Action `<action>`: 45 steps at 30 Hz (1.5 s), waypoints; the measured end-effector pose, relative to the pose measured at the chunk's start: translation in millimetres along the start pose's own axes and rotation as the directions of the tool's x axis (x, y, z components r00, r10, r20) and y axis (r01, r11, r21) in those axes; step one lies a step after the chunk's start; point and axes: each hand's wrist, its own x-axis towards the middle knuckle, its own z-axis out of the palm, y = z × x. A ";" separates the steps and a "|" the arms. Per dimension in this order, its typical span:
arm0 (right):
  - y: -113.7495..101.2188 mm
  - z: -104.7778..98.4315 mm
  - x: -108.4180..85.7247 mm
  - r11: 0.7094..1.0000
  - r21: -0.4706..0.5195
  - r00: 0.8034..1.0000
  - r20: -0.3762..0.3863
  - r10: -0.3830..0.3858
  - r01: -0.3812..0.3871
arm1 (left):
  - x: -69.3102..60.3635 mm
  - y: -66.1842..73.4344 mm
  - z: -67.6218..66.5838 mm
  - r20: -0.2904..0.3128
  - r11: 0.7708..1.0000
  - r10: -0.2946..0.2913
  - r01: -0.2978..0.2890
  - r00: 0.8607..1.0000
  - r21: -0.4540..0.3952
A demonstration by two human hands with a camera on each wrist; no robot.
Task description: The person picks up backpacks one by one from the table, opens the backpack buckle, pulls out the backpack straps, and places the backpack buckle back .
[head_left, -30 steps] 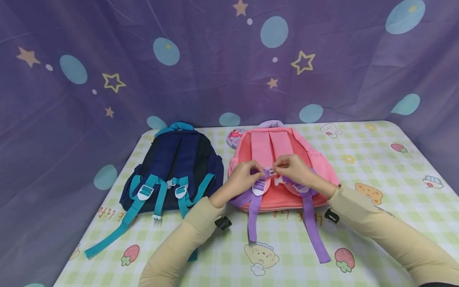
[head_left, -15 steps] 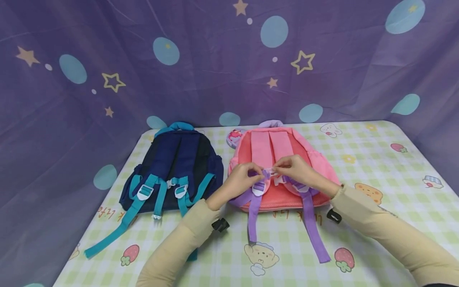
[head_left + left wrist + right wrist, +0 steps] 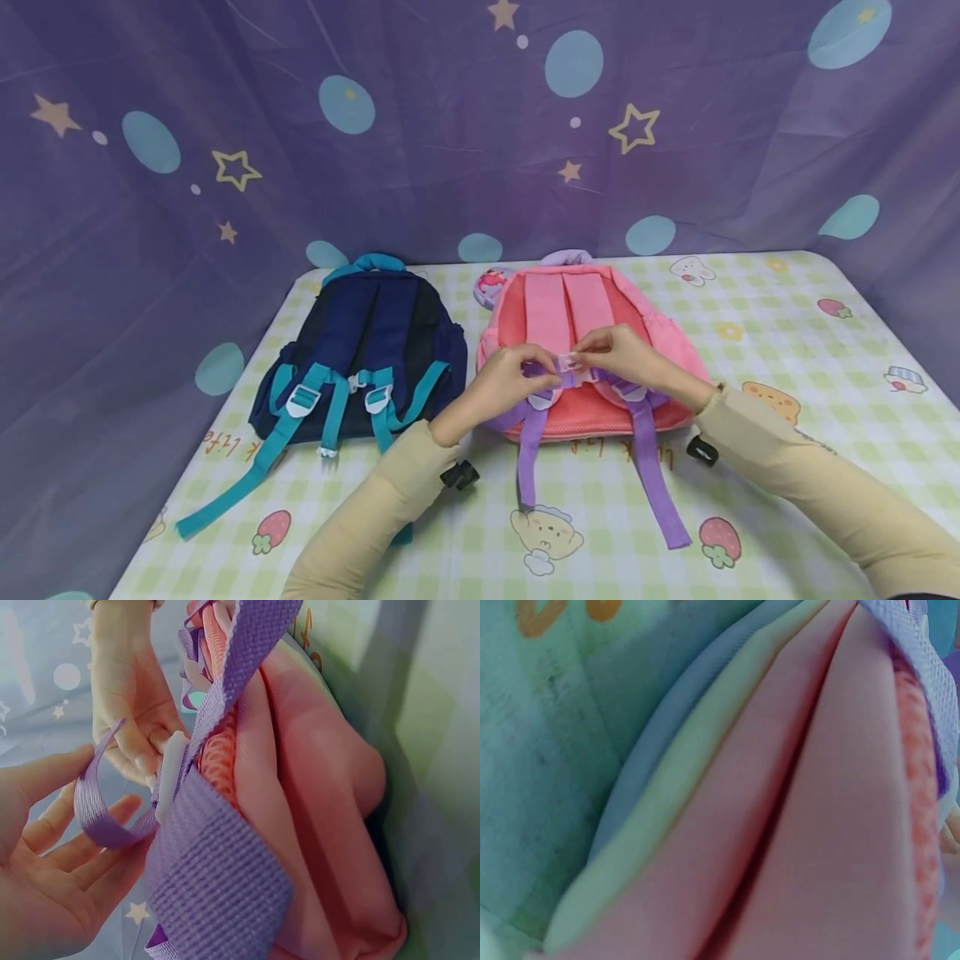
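Note:
A pink backpack [image 3: 637, 287] lies on the table with its shoulder straps facing up. My left hand [image 3: 510, 383] pinches a purple strap [image 3: 101, 814], which bends in a loop between thumb and fingers in the left wrist view. Facing it, my right hand [image 3: 618, 357] pinches a small white buckle piece [image 3: 566, 362] over the middle of the backpack. Fingers partly cover this piece. White strap adjusters [image 3: 540, 400] and long purple strap ends [image 3: 660, 492] lie below the hands. The right wrist view shows mostly the bag's pink side [image 3: 840, 802], with a sliver of hand at its right edge.
Left of the pink bag lies a navy backpack [image 3: 360, 333] with teal straps [image 3: 255, 467] spread toward the near side. A round purple pouch [image 3: 491, 287] sits beside the pink bag's top left. A purple curtain [image 3: 450, 125] stands behind the checked tablecloth [image 3: 810, 367].
My left hand has shifted slightly down and right, and the purple strap and white buckle piece have turned between the hands. My right hand stays nearly in place. Both backpacks are still.

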 end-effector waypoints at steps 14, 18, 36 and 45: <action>3.8 -2.8 2.2 0.999 0.020 0.999 0.032 -0.034 0.033 | 1.7 -2.4 -4.7 0.057 0.998 0.058 -0.057 0.997 -0.012; 5.3 -3.3 2.3 0.997 -0.018 0.997 0.020 -0.069 0.069 | 7.7 -4.2 -8.8 0.082 0.998 0.055 -0.058 0.995 0.038; 3.3 -3.5 -3.4 0.988 -0.105 0.994 -0.007 -0.111 0.109 | 38.6 -7.7 -17.2 0.261 0.945 0.052 -0.132 0.964 0.299; 4.4 -3.5 -6.0 0.985 -0.094 0.989 -0.008 -0.147 0.146 | 50.8 -12.1 -16.0 0.377 0.917 0.075 -0.212 0.923 0.337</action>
